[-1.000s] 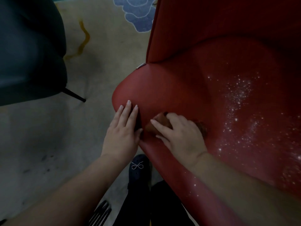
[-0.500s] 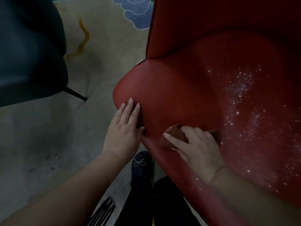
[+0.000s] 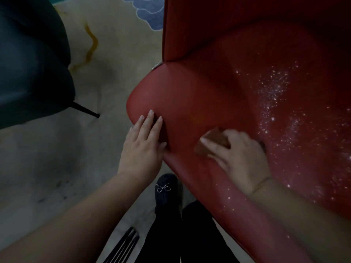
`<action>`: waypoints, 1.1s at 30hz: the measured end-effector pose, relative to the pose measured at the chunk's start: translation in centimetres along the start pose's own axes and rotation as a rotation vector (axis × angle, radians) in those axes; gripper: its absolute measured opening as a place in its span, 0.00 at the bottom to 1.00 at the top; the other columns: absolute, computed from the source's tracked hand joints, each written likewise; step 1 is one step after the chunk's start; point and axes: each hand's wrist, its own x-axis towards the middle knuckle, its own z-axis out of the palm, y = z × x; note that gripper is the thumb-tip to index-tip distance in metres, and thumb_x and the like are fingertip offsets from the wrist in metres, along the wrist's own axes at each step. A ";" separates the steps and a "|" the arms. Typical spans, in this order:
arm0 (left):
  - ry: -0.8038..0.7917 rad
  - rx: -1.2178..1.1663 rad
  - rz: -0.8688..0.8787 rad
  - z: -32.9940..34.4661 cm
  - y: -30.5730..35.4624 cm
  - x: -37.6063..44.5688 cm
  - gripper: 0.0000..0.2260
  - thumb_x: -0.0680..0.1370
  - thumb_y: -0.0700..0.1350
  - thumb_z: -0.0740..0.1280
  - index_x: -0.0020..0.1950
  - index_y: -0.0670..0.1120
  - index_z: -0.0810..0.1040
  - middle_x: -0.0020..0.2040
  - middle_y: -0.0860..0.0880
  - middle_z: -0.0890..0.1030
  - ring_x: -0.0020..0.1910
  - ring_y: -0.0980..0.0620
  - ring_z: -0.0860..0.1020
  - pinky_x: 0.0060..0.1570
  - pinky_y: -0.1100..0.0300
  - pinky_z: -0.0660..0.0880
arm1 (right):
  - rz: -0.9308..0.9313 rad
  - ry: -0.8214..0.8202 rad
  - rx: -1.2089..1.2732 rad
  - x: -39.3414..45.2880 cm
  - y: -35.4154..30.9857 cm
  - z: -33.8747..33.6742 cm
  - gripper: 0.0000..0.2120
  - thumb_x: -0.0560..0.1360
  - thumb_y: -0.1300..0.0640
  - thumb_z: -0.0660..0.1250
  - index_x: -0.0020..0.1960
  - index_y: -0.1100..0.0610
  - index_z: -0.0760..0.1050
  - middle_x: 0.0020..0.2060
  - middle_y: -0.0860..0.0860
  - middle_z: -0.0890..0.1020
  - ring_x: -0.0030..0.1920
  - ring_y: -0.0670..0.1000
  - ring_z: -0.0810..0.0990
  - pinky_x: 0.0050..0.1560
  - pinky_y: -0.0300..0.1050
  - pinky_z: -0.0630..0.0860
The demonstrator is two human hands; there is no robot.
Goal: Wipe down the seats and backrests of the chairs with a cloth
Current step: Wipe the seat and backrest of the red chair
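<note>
Head view, the only one I have: my right hand (image 3: 241, 158) presses a folded reddish-brown cloth (image 3: 212, 142) flat against the front part of the red chair seat (image 3: 199, 103), fingers spread over it rather than clenched. My left hand (image 3: 143, 147) lies open and flat on the rounded front corner of the seat, grasping nothing, just steadying the chair.

What I judge could go wrong: the white speckles (image 3: 281, 114) scattered across the seat to the right of the cloth could smear instead of lifting if I drag through them with a loaded cloth, or get pushed off the front edge onto my black shoe (image 3: 167, 188) and the carpet (image 3: 57, 158). With only a flat palm on that slick corner, the chair may shift under a hard stroke.

Hard to make out: most of the cloth is under my palm, and the hand is blurred. Whether the speckles are powder or droplets I cannot tell. The backrest (image 3: 247, 21) is cut off at the top, the dark green chair (image 3: 28, 63) at the left.
</note>
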 end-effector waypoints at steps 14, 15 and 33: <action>-0.022 -0.024 0.061 0.9 5.6 2.9 0.27 0.80 0.51 0.61 0.78 0.51 0.57 0.79 0.51 0.51 0.78 0.49 0.49 0.74 0.47 0.47 | 0.326 0.171 -0.035 4.9 5.3 -0.9 0.20 0.77 0.48 0.67 0.68 0.44 0.74 0.53 0.59 0.73 0.50 0.60 0.73 0.42 0.55 0.78; -0.022 -0.023 0.060 0.9 5.9 3.1 0.27 0.80 0.51 0.61 0.78 0.51 0.57 0.79 0.50 0.51 0.78 0.49 0.49 0.74 0.47 0.47 | 0.371 0.185 -0.024 5.0 5.4 -0.9 0.20 0.77 0.47 0.67 0.68 0.44 0.73 0.53 0.58 0.73 0.51 0.59 0.73 0.42 0.54 0.78; -0.021 0.002 0.068 0.5 8.8 8.5 0.26 0.80 0.52 0.58 0.78 0.50 0.57 0.79 0.49 0.52 0.78 0.49 0.49 0.75 0.48 0.46 | 0.496 0.249 0.017 5.2 5.9 -1.1 0.20 0.77 0.46 0.66 0.68 0.44 0.73 0.54 0.56 0.74 0.51 0.57 0.72 0.45 0.52 0.76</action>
